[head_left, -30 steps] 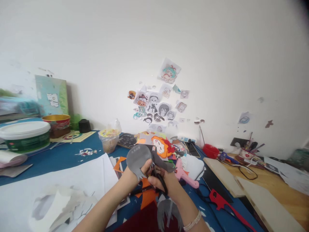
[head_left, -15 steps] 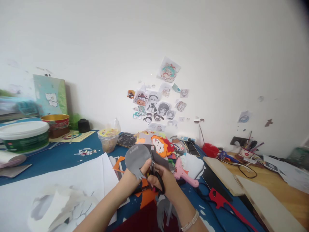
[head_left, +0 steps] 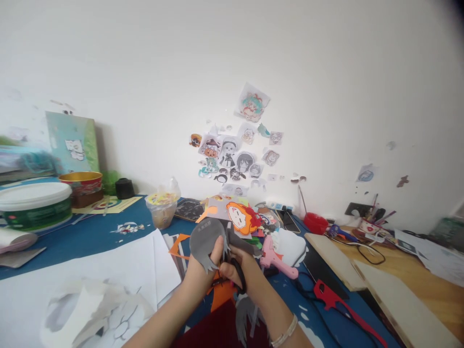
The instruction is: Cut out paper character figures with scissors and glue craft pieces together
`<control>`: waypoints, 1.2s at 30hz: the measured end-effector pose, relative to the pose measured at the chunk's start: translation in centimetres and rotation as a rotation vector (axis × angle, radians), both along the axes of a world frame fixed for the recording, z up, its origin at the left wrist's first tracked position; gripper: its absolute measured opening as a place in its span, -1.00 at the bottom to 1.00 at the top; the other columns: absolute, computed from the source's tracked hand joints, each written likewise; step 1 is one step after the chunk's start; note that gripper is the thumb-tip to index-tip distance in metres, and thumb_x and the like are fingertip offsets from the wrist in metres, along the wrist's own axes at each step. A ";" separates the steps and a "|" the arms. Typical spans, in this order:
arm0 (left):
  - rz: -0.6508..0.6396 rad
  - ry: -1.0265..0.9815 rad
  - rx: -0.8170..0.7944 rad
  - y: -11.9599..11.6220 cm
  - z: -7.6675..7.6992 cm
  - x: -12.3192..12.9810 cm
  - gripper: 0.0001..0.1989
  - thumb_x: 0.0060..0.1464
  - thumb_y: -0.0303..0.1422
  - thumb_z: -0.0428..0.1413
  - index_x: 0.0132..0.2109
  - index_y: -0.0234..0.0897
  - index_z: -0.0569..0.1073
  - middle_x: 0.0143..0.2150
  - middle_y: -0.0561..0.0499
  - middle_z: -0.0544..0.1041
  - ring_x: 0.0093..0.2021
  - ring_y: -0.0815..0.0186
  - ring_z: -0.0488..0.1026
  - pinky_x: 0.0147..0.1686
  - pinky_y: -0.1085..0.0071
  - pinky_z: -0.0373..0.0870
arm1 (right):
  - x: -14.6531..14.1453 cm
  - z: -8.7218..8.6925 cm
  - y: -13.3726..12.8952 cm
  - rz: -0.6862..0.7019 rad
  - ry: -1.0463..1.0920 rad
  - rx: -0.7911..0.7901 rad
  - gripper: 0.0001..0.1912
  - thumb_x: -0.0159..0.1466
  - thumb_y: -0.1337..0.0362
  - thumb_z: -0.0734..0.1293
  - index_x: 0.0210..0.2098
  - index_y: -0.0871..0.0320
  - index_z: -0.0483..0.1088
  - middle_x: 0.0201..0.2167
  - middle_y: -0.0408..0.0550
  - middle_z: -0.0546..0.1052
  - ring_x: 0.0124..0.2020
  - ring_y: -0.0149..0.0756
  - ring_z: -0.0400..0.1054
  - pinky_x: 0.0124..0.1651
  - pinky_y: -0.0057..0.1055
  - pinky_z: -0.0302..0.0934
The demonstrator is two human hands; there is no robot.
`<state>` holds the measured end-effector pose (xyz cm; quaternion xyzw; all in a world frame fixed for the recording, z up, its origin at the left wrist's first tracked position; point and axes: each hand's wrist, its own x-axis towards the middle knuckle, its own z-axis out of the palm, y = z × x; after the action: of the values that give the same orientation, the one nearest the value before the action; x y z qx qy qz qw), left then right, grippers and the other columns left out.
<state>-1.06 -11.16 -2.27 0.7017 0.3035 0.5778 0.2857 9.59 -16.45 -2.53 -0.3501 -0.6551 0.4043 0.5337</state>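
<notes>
My left hand point(head_left: 208, 258) pinches a grey paper cutout point(head_left: 207, 239), round at the top with jagged strands below and small writing near its upper edge. Black-handled scissors point(head_left: 239, 274) are in my right hand point(head_left: 237, 263), close against the left one; their blades are mostly hidden behind the paper and fingers. A dark grey strip of paper point(head_left: 243, 243) sticks out behind the scissors. Below my right wrist lies another grey fringed cutout point(head_left: 246, 319). Just beyond my hands is an orange-haired paper character point(head_left: 241, 218) on a pile of paper pieces.
A pink glue gun point(head_left: 277, 258) and a red tool-shaped piece point(head_left: 331, 295) lie to the right, near pale boards point(head_left: 391, 295). White sheets point(head_left: 90, 266) cover the left front. A plastic cup point(head_left: 162, 212) and green-white tub point(head_left: 34, 205) stand farther back.
The grey cutout has turned slightly and shifted a little right and down in my left hand. My right hand has moved slightly left, still holding the scissors against the paper.
</notes>
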 end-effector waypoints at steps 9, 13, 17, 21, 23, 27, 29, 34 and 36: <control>0.018 -0.046 -0.029 -0.1 0.2 -0.1 -0.83 -0.02 -0.24 -0.04 -0.43 -0.25 0.31 -0.33 -0.06 0.45 -0.25 0.21 0.39 -0.14 0.26 0.31 | 0.1 -2.0 1.2 -0.061 0.089 -0.008 -0.44 -0.05 -0.04 0.38 -0.13 0.14 0.36 -0.28 -0.04 0.48 -0.29 -0.19 0.35 -0.24 -0.34 0.24; -0.030 -0.019 -0.020 -0.1 0.2 -0.1 -0.80 0.00 -0.24 -0.05 -0.48 -0.24 0.28 -0.38 -0.04 0.44 -0.25 0.22 0.38 -0.15 0.27 0.32 | -0.1 -1.5 0.8 -0.075 0.075 0.029 -0.48 -0.01 -0.03 0.36 -0.17 0.19 0.36 -0.44 -0.10 0.45 -0.46 -0.33 0.30 -0.36 -0.44 0.22; -0.056 -0.018 -0.031 -0.2 0.3 -0.2 -0.79 0.01 -0.24 -0.06 -0.48 -0.25 0.28 -0.39 -0.03 0.43 -0.27 0.23 0.38 -0.18 0.29 0.32 | -0.1 -0.9 0.6 -0.100 0.064 -0.002 -0.50 -0.05 -0.04 0.39 -0.26 0.20 0.38 -0.63 -0.22 0.34 -0.64 -0.46 0.15 -0.50 -0.49 0.15; -0.051 -0.029 -0.055 -0.3 0.4 -0.3 -0.79 0.01 -0.24 -0.05 -0.50 -0.24 0.27 -0.41 0.01 0.43 -0.35 0.28 0.37 -0.26 0.36 0.34 | -0.2 -1.0 0.7 -0.142 0.111 -0.081 -0.51 -0.19 -0.01 0.46 -0.40 0.21 0.36 -0.69 -0.26 0.26 -0.67 -0.50 0.09 -0.61 -0.55 0.03; -0.052 -0.040 -0.078 -0.3 0.3 -0.4 -0.78 0.01 -0.23 -0.05 -0.51 -0.23 0.26 -0.46 0.05 0.40 -0.40 0.30 0.36 -0.31 0.39 0.35 | -0.3 -1.1 0.8 -0.145 0.122 -0.082 -0.49 -0.20 -0.04 0.45 -0.40 0.21 0.35 -0.66 -0.24 0.27 -0.64 -0.48 0.11 -0.59 -0.54 0.04; -0.041 -0.109 -0.167 -0.4 0.1 -0.6 -0.78 0.02 -0.21 -0.03 -0.43 -0.26 0.32 -0.42 0.05 0.43 -0.38 0.30 0.37 -0.31 0.40 0.36 | -0.7 -1.3 0.6 -0.120 0.110 -0.065 -0.50 -0.16 -0.04 0.44 -0.39 0.20 0.34 -0.60 -0.19 0.32 -0.55 -0.39 0.20 -0.48 -0.49 0.14; 0.003 -0.142 -0.198 -0.5 0.2 -0.6 -0.78 0.00 -0.19 -0.01 -0.41 -0.27 0.34 -0.41 0.04 0.43 -0.36 0.28 0.38 -0.29 0.39 0.36 | -0.7 -1.3 0.6 -0.124 0.098 -0.064 -0.51 -0.19 -0.02 0.46 -0.42 0.19 0.34 -0.59 -0.17 0.35 -0.53 -0.36 0.23 -0.47 -0.48 0.15; -0.056 -0.100 -0.135 -0.5 0.3 -0.4 -0.82 0.00 -0.24 0.00 -0.42 -0.26 0.34 -0.40 0.05 0.45 -0.35 0.29 0.40 -0.26 0.39 0.35 | -0.6 -1.3 0.7 -0.106 0.097 -0.006 -0.51 -0.11 -0.07 0.40 -0.36 0.19 0.34 -0.53 -0.12 0.39 -0.46 -0.30 0.29 -0.35 -0.41 0.22; -0.071 -0.090 -0.097 -0.5 0.2 -0.4 -0.84 0.00 -0.26 0.00 -0.41 -0.26 0.35 -0.39 0.05 0.45 -0.34 0.30 0.39 -0.27 0.40 0.35 | -0.6 -1.2 0.7 -0.103 0.095 0.013 -0.51 -0.06 -0.09 0.37 -0.33 0.19 0.34 -0.49 -0.10 0.40 -0.41 -0.28 0.30 -0.30 -0.39 0.22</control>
<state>-1.41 -11.62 -2.05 0.6706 0.2931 0.5828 0.3531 9.02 -15.74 -3.76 -0.3605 -0.6126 0.3882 0.5866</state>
